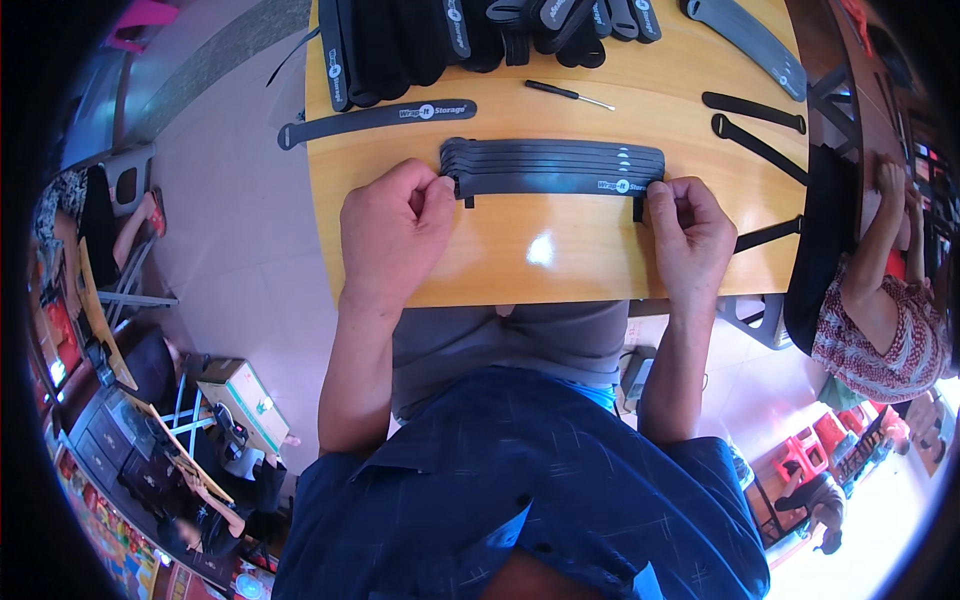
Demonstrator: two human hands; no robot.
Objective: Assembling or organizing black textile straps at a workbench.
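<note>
A stack of dark grey storage straps [550, 167] lies crosswise on the wooden table in front of me, its layers fanned slightly toward me. My left hand [398, 225] pinches the left end, thumb against the curled fingers. At the right end, my right hand [690, 225] grips the stack's near corner between thumb and bent fingers. Two small black tabs stick out below the stack's near edge, one close to each hand. The undersides of the straps are hidden.
Black and grey straps [395, 50] pile up at the table's far edge. A screwdriver [570, 94] and a single grey strap [378, 122] lie before them. Loose black straps [760, 148] and a wide grey strap [748, 45] are at right. Other people sit at both sides.
</note>
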